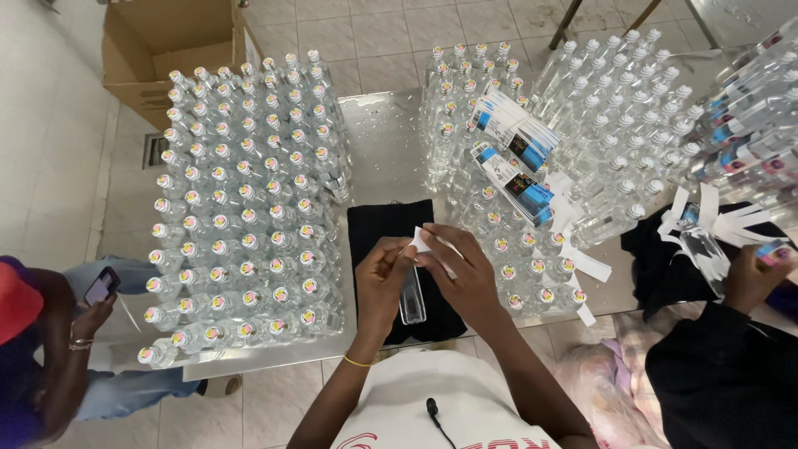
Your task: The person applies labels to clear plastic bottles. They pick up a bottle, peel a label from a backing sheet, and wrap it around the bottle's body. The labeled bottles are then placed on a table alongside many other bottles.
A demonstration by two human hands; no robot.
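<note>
My left hand and my right hand meet over a black cloth on a steel table. Between them lies a small clear bottle, flat on the cloth. My right hand pinches a white label strip against the bottle's top, and my left hand's fingertips touch the same strip and the bottle's neck. Two stacks of blue-and-white labels rest on the bottles to the right.
Several rows of upright clear bottles with coloured caps fill the table's left side, more bottles the right. A cardboard box stands at the far left. A person with a phone sits at left; another person's hand works at right.
</note>
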